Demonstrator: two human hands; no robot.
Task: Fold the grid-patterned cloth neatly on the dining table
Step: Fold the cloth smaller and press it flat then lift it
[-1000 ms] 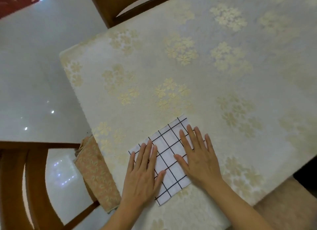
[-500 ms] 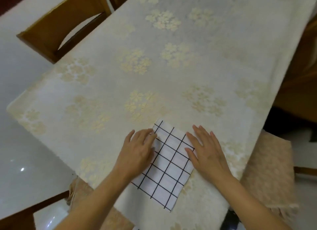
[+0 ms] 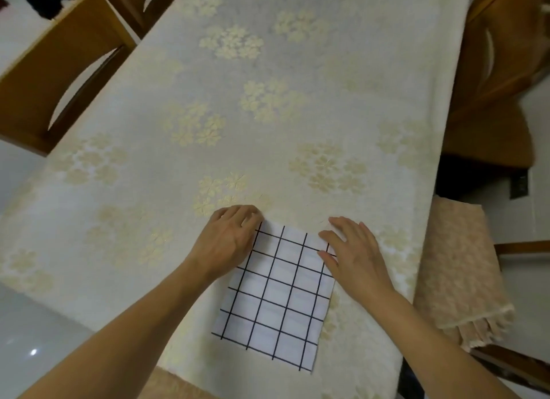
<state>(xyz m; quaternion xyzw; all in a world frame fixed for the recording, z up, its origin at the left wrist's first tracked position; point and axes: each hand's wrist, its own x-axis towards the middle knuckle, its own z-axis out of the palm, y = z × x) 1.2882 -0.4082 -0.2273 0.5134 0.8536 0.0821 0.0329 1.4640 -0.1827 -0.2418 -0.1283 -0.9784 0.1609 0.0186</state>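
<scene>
The cloth [image 3: 275,297] lies folded at the table's [image 3: 125,196] near edge. The left hand [image 3: 229,241] curls onto its far-left corner; the right hand [image 3: 354,257] rests flat, gripping nothing. Corners should align before creasing.

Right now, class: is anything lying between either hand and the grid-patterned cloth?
Nothing visible. The left hand and right hand already rest on the far corners of the white, black-gridded cloth.
</scene>
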